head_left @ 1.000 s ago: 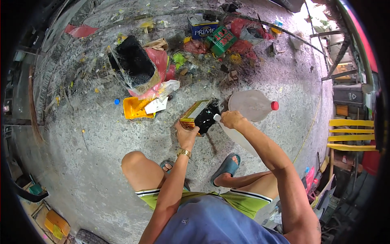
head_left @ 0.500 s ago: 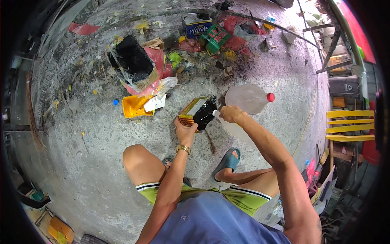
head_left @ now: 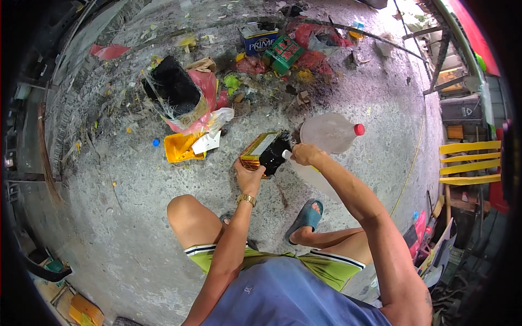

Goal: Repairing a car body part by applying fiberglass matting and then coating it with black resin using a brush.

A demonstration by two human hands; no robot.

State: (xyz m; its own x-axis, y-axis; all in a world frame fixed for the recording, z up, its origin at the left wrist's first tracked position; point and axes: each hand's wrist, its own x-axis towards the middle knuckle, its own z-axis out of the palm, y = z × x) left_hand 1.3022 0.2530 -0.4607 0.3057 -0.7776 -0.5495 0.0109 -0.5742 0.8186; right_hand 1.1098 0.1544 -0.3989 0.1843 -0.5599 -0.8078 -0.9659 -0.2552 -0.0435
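Note:
My left hand is closed on the lower left side of a rectangular tin with orange and gold sides and a pale panel. The tin is tilted, and its open, black-coated inside faces right. My right hand grips a translucent plastic jug near its neck; my forearm hides part of the jug. Its white mouth is at the tin's opening. Whether liquid is flowing is too small to tell. Just beyond my right hand, another translucent jug with a red cap lies on its side on the concrete floor.
Left of the tin lie a cut yellow container, a white scrap and a blue cap. Farther back are a black-coated container, a blue tin, a green tin and red plastic. Yellow slats stand at right.
The view has shifted slightly. Both hands keep hold of the tin and the jug, with the jug's mouth still at the tin's opening.

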